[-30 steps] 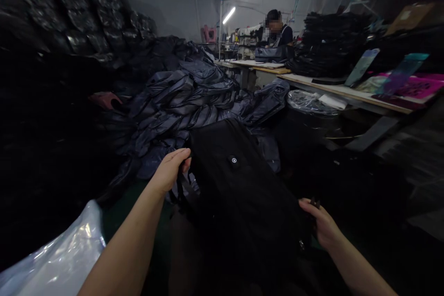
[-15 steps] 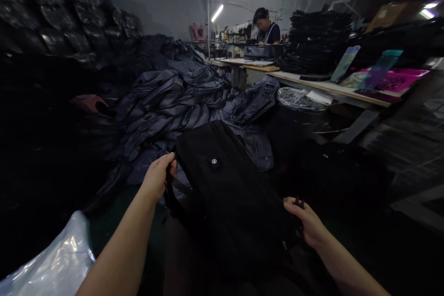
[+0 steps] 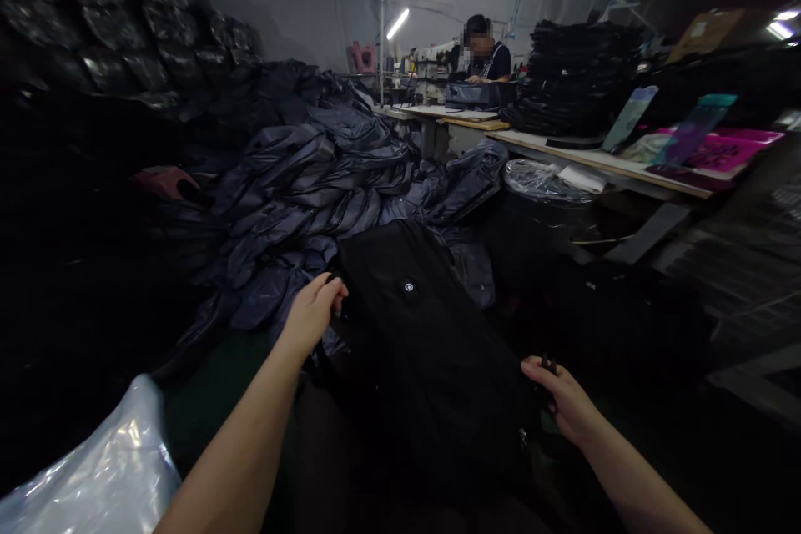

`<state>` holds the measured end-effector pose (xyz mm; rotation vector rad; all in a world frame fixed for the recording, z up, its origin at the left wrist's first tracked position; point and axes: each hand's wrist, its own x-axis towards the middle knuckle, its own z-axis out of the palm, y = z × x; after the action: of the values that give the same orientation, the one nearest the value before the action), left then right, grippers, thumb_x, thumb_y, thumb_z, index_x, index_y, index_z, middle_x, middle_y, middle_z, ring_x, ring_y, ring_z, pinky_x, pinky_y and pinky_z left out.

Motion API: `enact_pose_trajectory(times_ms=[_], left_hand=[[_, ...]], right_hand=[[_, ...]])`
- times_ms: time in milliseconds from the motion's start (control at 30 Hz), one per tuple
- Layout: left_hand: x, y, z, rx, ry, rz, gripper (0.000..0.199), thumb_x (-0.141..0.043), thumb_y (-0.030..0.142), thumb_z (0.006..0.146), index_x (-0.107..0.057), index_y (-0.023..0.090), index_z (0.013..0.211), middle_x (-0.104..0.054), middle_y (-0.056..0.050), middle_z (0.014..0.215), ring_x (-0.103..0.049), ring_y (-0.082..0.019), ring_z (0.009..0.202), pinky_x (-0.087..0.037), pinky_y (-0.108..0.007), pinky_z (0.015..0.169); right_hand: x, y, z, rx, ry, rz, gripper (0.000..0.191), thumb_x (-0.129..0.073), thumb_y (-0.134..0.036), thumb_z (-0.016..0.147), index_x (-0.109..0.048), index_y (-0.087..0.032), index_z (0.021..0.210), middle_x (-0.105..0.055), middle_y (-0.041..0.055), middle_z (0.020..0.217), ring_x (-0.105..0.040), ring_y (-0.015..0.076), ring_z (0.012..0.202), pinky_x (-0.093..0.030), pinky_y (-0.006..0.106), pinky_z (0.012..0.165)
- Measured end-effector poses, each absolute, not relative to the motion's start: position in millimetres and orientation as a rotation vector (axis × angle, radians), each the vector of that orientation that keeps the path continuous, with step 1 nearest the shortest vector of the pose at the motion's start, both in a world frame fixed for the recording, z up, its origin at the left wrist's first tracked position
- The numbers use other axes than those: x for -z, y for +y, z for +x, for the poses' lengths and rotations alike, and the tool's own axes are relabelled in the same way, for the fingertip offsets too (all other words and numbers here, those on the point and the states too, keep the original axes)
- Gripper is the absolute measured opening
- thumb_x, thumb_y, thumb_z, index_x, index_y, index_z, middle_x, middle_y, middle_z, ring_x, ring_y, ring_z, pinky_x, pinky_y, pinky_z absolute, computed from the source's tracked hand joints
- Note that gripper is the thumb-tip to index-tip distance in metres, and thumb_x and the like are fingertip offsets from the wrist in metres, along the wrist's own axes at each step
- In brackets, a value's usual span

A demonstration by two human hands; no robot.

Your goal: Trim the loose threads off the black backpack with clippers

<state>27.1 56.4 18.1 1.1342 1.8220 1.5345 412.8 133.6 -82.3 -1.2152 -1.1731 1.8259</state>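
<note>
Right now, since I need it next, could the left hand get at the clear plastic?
Probably yes: the left hand is near the clear plastic, with nothing in between, though it grips the black bag.

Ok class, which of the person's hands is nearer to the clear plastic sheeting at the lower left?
Left. The left hand holds the black bag's edge, up and to the right of the clear plastic sheeting. The right hand is farther off, at the bag's opposite edge.

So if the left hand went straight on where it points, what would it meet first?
The left hand meets the black fabric bag with a round badge first; its fingers seem already curled on the edge, though dim light blurs depth.
</note>
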Motion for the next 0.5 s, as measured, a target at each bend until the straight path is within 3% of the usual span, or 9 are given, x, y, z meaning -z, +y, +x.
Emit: enact_pose_trajectory(times_ms=[167, 267, 367, 500], left_hand=[[-22, 66, 84, -1.258, 2.198, 1.626, 0.026, -0.038, 0.036, 0.089, -0.053, 0.02, 0.076, -0.055, 0.001, 0.065, -0.053, -0.014, 0.064, -0.036, -0.025, 0.061], [-25, 72, 119, -1.119, 2.311, 1.768, 0.029, -0.032, 0.036, 0.091, -0.049, 0.02, 0.075, -0.058, -0.002, 0.072, -0.056, -0.015, 0.068, -0.036, -0.026, 0.061], [-29, 78, 148, -0.974, 2.399, 1.892, 0.032, -0.027, 0.036, 0.093, -0.046, 0.021, 0.074, -0.058, -0.001, 0.07, -0.054, -0.015, 0.061, -0.034, -0.027, 0.056], [-38, 85, 181, -0.933, 2.307, 2.097, 0.031, -0.025, 0.034, 0.094, -0.046, 0.021, 0.075, -0.059, 0.0, 0.069, -0.057, -0.014, 0.063, -0.033, -0.027, 0.055]], right_hand=[[90, 152, 425, -1.55, -1.528, -1.397, 0.034, -0.068, -0.048, 0.066, -0.052, -0.019, 0.06, -0.047, -0.0036, 0.054, -0.043, 0.0112, 0.049, -0.031, 0.023, 0.044], [83, 168, 426, -1.25, -1.741, -1.494, 0.027, -0.064, -0.045, 0.069, -0.057, -0.019, 0.066, -0.058, -0.0002, 0.064, -0.054, 0.0161, 0.063, -0.041, 0.027, 0.059], [49, 176, 410, -0.949, -1.687, -1.512, 0.023, -0.064, -0.04, 0.069, -0.062, -0.019, 0.079, -0.065, 0.0035, 0.079, -0.059, 0.0211, 0.078, -0.044, 0.031, 0.072], [-22, 170, 364, -0.945, -1.773, -1.14, 0.03, -0.059, -0.043, 0.077, -0.062, -0.019, 0.094, -0.066, 0.0054, 0.087, -0.06, 0.019, 0.075, -0.046, 0.029, 0.067]])
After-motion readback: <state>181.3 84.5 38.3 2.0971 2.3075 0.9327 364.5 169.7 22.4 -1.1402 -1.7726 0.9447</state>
